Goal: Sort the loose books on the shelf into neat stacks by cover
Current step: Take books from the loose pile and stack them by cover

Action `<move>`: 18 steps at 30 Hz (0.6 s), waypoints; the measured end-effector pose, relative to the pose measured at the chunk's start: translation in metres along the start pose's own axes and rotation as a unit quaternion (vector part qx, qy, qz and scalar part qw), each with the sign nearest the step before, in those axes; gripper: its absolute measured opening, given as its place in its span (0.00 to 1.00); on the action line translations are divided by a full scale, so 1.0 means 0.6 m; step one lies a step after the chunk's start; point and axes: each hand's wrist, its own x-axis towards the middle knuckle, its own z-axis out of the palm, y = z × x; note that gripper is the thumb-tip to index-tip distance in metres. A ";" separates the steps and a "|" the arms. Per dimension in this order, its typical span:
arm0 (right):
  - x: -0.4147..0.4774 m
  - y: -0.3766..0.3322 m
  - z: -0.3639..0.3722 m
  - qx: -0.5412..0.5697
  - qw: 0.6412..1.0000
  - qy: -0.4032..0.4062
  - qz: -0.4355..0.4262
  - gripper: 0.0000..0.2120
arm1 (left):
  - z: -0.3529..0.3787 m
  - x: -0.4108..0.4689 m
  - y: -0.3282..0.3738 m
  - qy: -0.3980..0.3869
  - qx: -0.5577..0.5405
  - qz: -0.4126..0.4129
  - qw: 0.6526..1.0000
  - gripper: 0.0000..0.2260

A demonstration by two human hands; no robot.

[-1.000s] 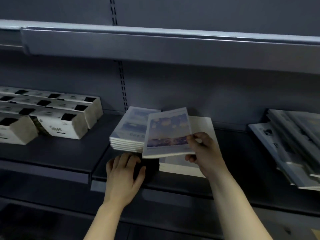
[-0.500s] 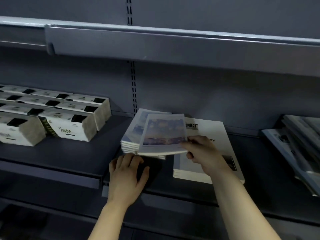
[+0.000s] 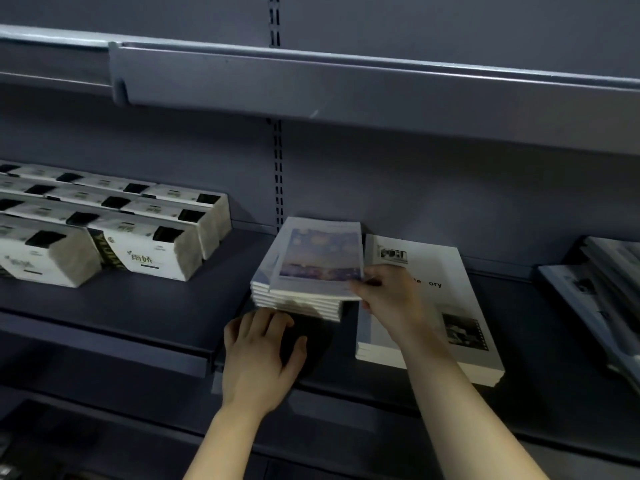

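On the dark shelf (image 3: 138, 317), down from mid-air within the last second: the sky-cover book (image 3: 318, 258), tilted and held clear a moment ago, now flat on the stack of matching books (image 3: 298, 306). Sits a little skewed, overhanging to the right, not yet squared with the copies beneath. Still gripped at its near right corner by the right hand (image 3: 388, 296), fingers curled round the edge. Flat at the shelf's front lip as before, the left hand (image 3: 259, 355): fingers straight, tips just short of the stack's near edge, holding nothing. Means one more cover matched to its pile; by the look of it, remains only to let go and nudge the edges flush.

Just beside on the right, touching or nearly so: a stack of white books (image 3: 460, 306) with black print and a small dark photo, partly hidden under the right forearm. Leaves little room for fingers on that side while squaring up. Farther right, well apart, a slanted, fanned heap of grey magazines (image 3: 602, 289), seemingly unsorted. To the left, rows of tissue packs (image 3: 145, 251), clear of the work. Overhead, the upper shelf rail (image 3: 346, 84), likely a limit on any high lift.
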 end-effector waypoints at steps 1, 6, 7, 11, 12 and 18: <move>0.002 0.002 0.004 0.001 1.000 0.009 -0.003 0.05 | 0.000 0.000 0.000 0.000 0.001 0.000 1.000 0.16; 0.007 0.005 0.026 0.006 0.998 0.038 -0.041 0.18 | -0.001 0.000 0.001 -0.004 -0.002 0.001 1.000 0.16; 0.008 0.004 0.029 -0.002 0.998 0.042 -0.049 0.21 | -0.001 0.000 0.000 -0.005 -0.004 0.001 1.000 0.16; 0.012 0.000 0.040 -0.058 0.993 0.055 -0.083 0.23 | -0.001 0.001 0.000 0.000 -0.009 0.001 1.000 0.16; 0.013 -0.001 0.040 -0.064 0.993 0.057 -0.085 0.23 | -0.001 0.001 0.000 0.002 -0.010 0.002 1.000 0.16; 0.013 0.000 0.042 -0.077 0.990 0.059 -0.102 0.25 | -0.001 0.001 0.001 0.001 -0.009 0.004 1.000 0.16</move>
